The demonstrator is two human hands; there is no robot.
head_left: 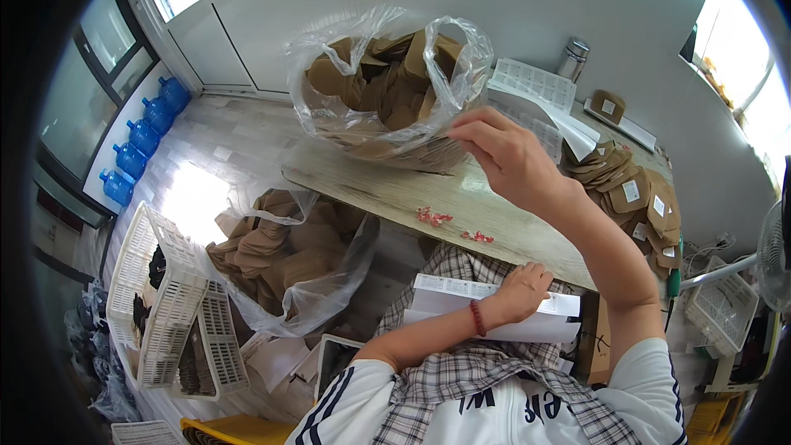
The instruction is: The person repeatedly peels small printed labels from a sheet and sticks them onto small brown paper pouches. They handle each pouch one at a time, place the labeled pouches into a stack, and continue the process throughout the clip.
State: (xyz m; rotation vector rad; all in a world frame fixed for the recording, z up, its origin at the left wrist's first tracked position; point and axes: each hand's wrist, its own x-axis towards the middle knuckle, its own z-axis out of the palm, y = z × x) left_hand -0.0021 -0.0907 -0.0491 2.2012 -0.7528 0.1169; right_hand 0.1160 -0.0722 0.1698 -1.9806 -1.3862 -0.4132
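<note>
My right hand (512,155) is raised over the table beside a large clear plastic bag (387,136). Its thumb and fingers are pinched together; whatever may be between them is too small to make out. Brown flat card pieces (383,86) with rounded corners fill the bag. Low on my lap, my left hand (524,290) has its fingers curled over the edge of a white label sheet (457,288), partly hiding it. A red bead bracelet (477,317) circles my left wrist. Small red-and-white scraps (433,216) lie near the table's front edge.
The pale wooden table (371,185) bears printed sheets (534,85), a metal flask (573,59) and a heap of labelled brown pieces (630,189). On the floor stand another filled plastic bag (301,305), white crates (169,297) and blue water bottles (142,140). A fan (770,243) is at right.
</note>
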